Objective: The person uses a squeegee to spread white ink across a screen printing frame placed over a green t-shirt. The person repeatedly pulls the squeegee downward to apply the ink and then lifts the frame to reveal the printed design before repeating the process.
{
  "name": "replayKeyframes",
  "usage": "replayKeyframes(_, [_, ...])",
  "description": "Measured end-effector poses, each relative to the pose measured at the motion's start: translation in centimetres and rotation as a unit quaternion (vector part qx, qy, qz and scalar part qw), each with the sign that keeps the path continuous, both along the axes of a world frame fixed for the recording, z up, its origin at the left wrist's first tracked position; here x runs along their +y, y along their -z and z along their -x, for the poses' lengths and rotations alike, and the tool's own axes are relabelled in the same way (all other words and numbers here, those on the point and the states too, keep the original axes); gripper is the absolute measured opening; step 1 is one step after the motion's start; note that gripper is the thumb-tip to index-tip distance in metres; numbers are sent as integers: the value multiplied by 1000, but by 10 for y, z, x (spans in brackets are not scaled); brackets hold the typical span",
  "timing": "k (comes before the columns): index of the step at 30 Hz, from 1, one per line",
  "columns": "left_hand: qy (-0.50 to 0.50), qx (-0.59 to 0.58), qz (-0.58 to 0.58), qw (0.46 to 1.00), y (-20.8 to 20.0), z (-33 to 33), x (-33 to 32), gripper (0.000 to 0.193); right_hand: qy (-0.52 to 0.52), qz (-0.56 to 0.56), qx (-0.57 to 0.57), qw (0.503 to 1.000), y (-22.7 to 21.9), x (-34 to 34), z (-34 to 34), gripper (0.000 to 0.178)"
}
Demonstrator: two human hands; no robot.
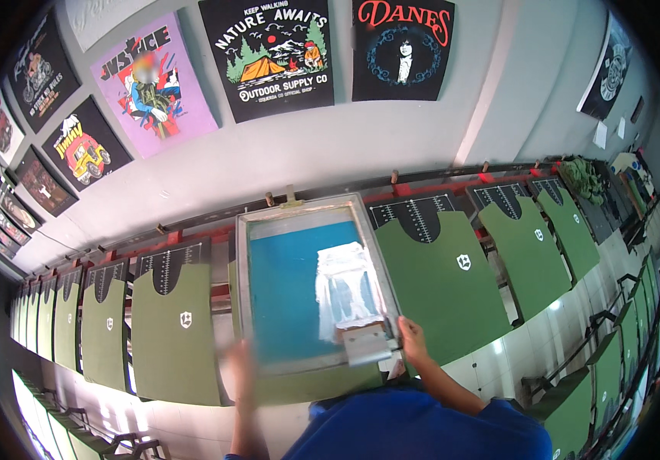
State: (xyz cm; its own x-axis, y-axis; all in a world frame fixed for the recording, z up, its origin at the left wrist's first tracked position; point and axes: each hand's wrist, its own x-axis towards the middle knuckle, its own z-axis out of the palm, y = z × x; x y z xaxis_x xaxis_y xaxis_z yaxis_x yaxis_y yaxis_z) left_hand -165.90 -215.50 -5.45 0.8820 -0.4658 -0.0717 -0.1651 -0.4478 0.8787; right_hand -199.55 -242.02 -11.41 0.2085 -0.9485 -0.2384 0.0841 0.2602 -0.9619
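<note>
A screen printing frame (382, 287) with blue mesh lies over a green shirt panel in front of me. White ink (339, 261) is smeared on the right part of its mesh. A squeegee (367, 346) with a grey metal holder rests at the frame's near right, over its near edge. My right hand (412, 341) is closed on the frame's near right corner, beside the squeegee. At the near left corner my left hand (241, 369) is next to the frame; motion blur smears its fingers, so I cannot tell its grip.
Green shirt panels on dark boards stand in a row, with one panel (173, 337) left of the frame and another (441, 284) right of it. A red and dark rail (414, 186) runs behind them. Printed samples (276, 61) hang on the wall. More panels (587, 410) stand at the right.
</note>
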Motion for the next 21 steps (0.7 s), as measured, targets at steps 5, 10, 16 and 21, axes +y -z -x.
replayKeyframes(5, [-19,94,135,986,-2,113,-75,39,-27,-13,84,996,-59,-56,123,34])
replayKeyframes(10, [26,63,110,992,45,207,-164,42,-20,14,98,995,-52,-145,241,34])
replayKeyframes(16, [24,103,44,993,36,282,-238,50,-31,-23,78,996,-39,-229,313,29])
replayKeyframes(21, [0,112,89,990,35,291,-266,50,-54,-17,-23,998,-10,-279,316,27])
